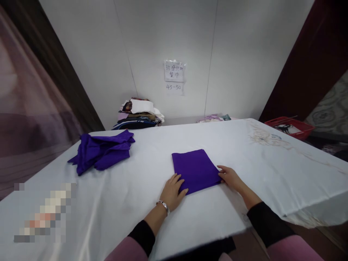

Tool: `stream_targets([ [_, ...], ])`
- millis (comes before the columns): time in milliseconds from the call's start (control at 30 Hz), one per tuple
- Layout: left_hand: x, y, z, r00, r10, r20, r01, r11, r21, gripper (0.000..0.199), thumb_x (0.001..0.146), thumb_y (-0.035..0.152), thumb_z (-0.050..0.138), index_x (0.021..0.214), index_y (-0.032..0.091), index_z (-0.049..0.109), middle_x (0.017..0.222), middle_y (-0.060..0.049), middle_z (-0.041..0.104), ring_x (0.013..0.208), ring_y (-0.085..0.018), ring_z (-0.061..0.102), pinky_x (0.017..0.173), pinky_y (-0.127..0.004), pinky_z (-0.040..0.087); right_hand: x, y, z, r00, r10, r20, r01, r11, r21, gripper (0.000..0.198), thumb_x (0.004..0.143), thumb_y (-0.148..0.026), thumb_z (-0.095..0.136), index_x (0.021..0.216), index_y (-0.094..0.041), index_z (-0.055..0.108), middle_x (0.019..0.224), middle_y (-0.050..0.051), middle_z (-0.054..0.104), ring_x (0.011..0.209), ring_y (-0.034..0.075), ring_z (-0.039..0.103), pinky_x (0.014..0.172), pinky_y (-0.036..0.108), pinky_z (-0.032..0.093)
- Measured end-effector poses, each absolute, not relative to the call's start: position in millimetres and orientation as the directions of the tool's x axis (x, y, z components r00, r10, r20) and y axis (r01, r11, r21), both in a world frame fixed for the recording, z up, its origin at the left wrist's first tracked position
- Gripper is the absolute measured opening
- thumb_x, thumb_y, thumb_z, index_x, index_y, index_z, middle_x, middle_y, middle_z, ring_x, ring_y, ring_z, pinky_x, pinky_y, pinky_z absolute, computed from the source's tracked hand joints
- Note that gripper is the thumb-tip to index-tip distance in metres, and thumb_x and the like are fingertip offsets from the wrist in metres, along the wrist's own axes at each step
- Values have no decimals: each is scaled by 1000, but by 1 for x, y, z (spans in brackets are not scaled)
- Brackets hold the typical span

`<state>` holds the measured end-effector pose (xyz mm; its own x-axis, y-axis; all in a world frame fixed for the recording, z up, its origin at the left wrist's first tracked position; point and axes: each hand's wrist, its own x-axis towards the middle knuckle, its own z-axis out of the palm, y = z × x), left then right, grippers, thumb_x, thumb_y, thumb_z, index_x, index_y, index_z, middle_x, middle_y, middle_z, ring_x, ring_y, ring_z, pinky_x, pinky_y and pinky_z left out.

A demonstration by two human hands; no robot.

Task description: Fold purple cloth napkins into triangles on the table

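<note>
A purple cloth napkin (194,170), folded to a rough square in layers, lies flat on the white tablecloth in front of me. My left hand (173,191) rests at its near left corner, fingers spread and lying on the edge. At the right corner my right hand (228,177) pinches the layers between thumb and fingers. A crumpled heap of purple cloth (104,150) sits apart at the table's left side.
The table (146,152) is covered in white cloth. Folded clothes (141,112) are piled behind its far edge, near the wall signs (174,76). A red basket (292,127) stands beyond the right edge. A blurred-out patch (45,214) covers something at left.
</note>
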<state>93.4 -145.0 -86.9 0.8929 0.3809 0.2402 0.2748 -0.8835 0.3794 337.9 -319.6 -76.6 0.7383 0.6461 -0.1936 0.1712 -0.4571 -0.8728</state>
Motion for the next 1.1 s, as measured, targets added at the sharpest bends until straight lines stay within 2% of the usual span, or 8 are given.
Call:
stream_targets([
  [200, 94, -145, -87, 875, 410, 255, 288, -867, 408, 46, 86, 45, 44, 121, 17, 53, 137, -11, 42, 131, -26, 30, 105, -46, 30, 345, -331, -80, 718, 696, -12, 529, -556, -641, 38, 77, -21, 48, 114, -18, 58, 75, 0, 63, 59, 13, 57, 60, 26, 46],
  [333, 99, -132, -84, 842, 456, 288, 325, -855, 404, 43, 88, 41, 42, 124, 18, 50, 139, -10, 40, 131, -25, 29, 106, -44, 29, 332, -331, -67, 653, 733, 192, 735, -551, -396, 37, 83, -27, 43, 116, -19, 57, 96, 8, 64, 86, 21, 60, 74, 32, 46],
  [467, 115, -107, -78, 829, 494, 263, 395, -849, 350, 43, 90, 36, 38, 126, 17, 47, 140, -10, 38, 132, -24, 27, 107, -43, 25, 285, -311, -51, 391, 880, 269, 867, -255, -428, 42, 89, -38, 39, 124, -21, 52, 125, 9, 54, 116, 22, 48, 97, 36, 38],
  [567, 132, -90, -74, 836, 511, 200, 444, -844, 301, 45, 90, 36, 35, 131, 18, 42, 144, -8, 32, 134, -23, 22, 108, -44, 22, 248, -291, -49, 60, 985, 164, 916, 11, -402, 55, 87, -48, 42, 136, -23, 37, 142, 8, 36, 131, 23, 29, 108, 44, 22],
  [667, 145, -79, -76, 855, 509, 103, 470, -842, 265, 49, 90, 41, 34, 134, 20, 38, 146, -6, 28, 136, -23, 18, 109, -47, 16, 230, -278, -57, -83, 996, 37, 934, 91, -346, 67, 85, -55, 42, 141, -22, 27, 147, 10, 25, 136, 26, 16, 108, 52, 9],
  [800, 150, -72, -84, 859, 511, 38, 488, -838, 246, 51, 89, 46, 33, 134, 21, 38, 144, -7, 32, 135, -25, 20, 108, -51, 14, 227, -274, -67, -81, 996, -23, 941, 68, -333, 69, 85, -59, 38, 141, -21, 26, 146, 12, 23, 136, 27, 16, 107, 54, 8],
  [933, 148, -69, -89, 859, 506, 71, 473, -840, 264, 52, 89, 47, 32, 133, 21, 39, 144, -8, 32, 135, -25, 21, 108, -50, 14, 238, -282, -63, -63, 996, 61, 935, 80, -347, 66, 85, -55, 41, 141, -23, 26, 146, 11, 25, 135, 25, 18, 108, 52, 9],
  [1100, 147, -67, -89, 836, 541, 94, 492, -813, 312, 53, 89, 46, 34, 133, 17, 38, 146, -10, 27, 134, -25, 22, 108, -47, 16, 280, -317, -63, 257, 930, 264, 930, -164, -328, 45, 88, -40, 42, 130, -22, 46, 137, 10, 43, 129, 26, 33, 105, 50, 21],
])
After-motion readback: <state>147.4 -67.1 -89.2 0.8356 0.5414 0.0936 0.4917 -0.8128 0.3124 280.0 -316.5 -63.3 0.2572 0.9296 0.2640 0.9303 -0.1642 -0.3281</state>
